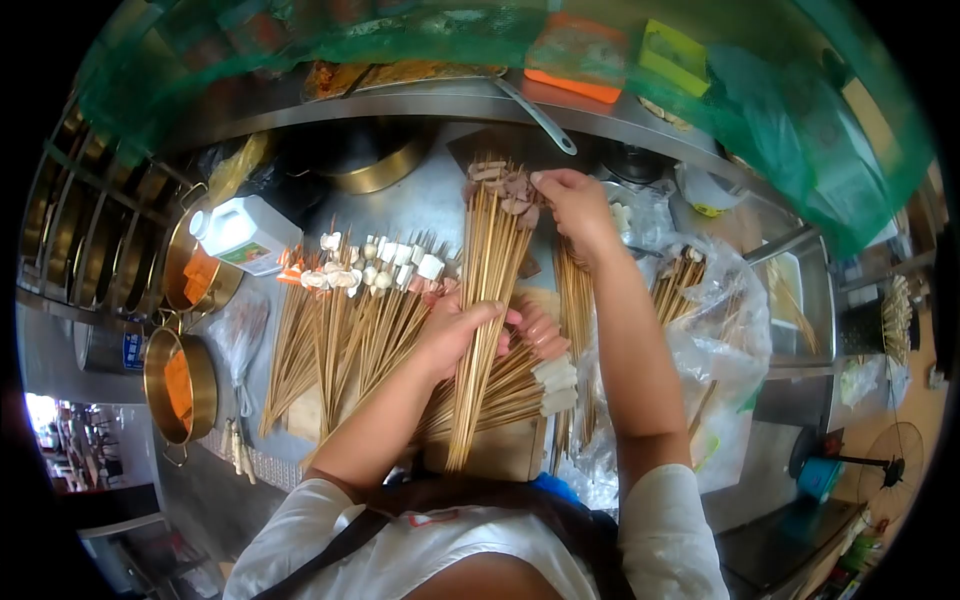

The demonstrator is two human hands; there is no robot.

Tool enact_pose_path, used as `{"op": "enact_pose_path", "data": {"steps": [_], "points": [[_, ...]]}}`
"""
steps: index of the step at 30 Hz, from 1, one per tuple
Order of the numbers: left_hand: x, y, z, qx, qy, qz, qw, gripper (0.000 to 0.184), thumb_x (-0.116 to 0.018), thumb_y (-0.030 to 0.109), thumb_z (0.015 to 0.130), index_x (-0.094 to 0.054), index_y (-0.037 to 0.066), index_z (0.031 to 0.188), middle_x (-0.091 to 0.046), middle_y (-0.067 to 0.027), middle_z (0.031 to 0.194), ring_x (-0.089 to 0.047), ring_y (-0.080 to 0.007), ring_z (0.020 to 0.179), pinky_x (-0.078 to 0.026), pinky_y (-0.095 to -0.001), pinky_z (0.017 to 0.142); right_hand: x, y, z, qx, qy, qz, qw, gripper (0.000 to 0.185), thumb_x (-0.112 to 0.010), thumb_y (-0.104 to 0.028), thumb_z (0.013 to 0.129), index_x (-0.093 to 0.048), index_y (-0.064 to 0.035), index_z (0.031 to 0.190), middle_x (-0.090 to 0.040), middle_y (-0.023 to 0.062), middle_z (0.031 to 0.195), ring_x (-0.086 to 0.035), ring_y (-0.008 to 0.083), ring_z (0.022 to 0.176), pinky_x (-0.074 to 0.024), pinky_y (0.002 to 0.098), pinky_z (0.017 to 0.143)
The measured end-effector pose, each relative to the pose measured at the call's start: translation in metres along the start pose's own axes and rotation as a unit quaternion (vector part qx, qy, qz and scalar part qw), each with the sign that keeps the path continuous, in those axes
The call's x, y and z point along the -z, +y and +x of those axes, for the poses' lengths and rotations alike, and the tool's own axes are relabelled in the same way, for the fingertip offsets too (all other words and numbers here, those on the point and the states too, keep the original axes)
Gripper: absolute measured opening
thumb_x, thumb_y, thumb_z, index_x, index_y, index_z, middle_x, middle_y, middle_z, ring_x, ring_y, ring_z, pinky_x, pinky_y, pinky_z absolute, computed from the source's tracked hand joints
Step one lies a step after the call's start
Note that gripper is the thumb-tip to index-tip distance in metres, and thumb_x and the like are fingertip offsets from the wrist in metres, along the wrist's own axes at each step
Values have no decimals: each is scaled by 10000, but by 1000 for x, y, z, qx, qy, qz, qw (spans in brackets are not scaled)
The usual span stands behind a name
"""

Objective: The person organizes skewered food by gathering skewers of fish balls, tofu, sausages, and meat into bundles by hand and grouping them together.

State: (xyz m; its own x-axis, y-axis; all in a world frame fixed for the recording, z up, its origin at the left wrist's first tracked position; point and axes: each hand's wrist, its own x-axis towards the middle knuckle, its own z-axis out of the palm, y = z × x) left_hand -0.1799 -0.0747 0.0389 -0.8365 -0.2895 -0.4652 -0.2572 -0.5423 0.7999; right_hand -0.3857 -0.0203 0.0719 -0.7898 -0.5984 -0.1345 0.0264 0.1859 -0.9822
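Observation:
My left hand (pixel 462 335) is wrapped around a thick bundle of wooden skewers (pixel 490 255), holding it upright over the counter. Brownish, thin food pieces (pixel 503 183) sit on the skewer tips at the far end. My right hand (pixel 578 205) pinches at the right edge of these tips, thumb and finger together. To the left lie more skewers (pixel 335 345) tipped with white and orange pieces. Under my left hand, other skewers lie sideways with pink pieces (pixel 540 328) and white blocks (pixel 557 385) at their ends. Further skewers (pixel 574 295) lie below my right forearm.
A white jug (pixel 245 233) and two brass pots (pixel 205 390) with orange contents stand at the left. Clear plastic bags (pixel 705 345) cover part of the right side. Above, a steel shelf (pixel 430 98) carries an orange tray (pixel 575 60), a ladle handle (pixel 535 112) and green netting.

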Motion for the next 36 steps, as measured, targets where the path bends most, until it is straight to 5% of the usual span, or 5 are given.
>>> {"op": "enact_pose_path", "data": {"steps": [13, 21, 27, 32, 36], "points": [[7, -6, 31, -19, -8, -91, 996, 226, -601, 101, 820, -555, -36, 994, -621, -135, 842, -635, -203, 668, -550, -305, 571, 24, 34, 31, -78, -160, 311, 934, 114, -513, -219, 877, -515, -107, 857, -588, 31, 806, -518, 130, 657, -402, 273, 585], [0, -4, 39, -40, 32, -25, 998, 186, -598, 79, 809, -557, -40, 946, -611, -109, 766, -604, -167, 607, -525, -275, 527, 1, 31, 11, -77, -158, 69, 982, 217, -682, -203, 790, -520, -76, 861, -529, -14, 713, -441, 67, 550, -357, 193, 474], [-4, -1, 34, -56, 31, 0, 998, 177, -628, 70, 788, -559, -23, 923, -601, -89, 728, -583, -139, 575, -490, -250, 479, -1, 29, 12, -96, -86, 32, 991, 147, -620, -123, 801, -510, -54, 870, -526, 22, 679, -400, 66, 467, -317, 204, 413], [0, -5, 33, -53, 8, -1, 999, 199, -665, 99, 786, -566, -11, 919, -593, -75, 690, -556, -125, 533, -452, -240, 442, 28, 50, 49, -16, 119, 183, 976, 118, -528, -72, 846, -498, -45, 956, -540, 52, 714, -413, 77, 469, -325, 204, 406], [-3, -4, 37, -41, 11, -56, 998, 174, -618, 51, 815, -553, -26, 956, -606, -112, 813, -632, -224, 776, -538, -313, 645, 30, 48, 42, -9, 110, 196, 974, 111, -514, -122, 885, -486, -49, 964, -515, 35, 700, -440, 90, 506, -347, 218, 426]]}}
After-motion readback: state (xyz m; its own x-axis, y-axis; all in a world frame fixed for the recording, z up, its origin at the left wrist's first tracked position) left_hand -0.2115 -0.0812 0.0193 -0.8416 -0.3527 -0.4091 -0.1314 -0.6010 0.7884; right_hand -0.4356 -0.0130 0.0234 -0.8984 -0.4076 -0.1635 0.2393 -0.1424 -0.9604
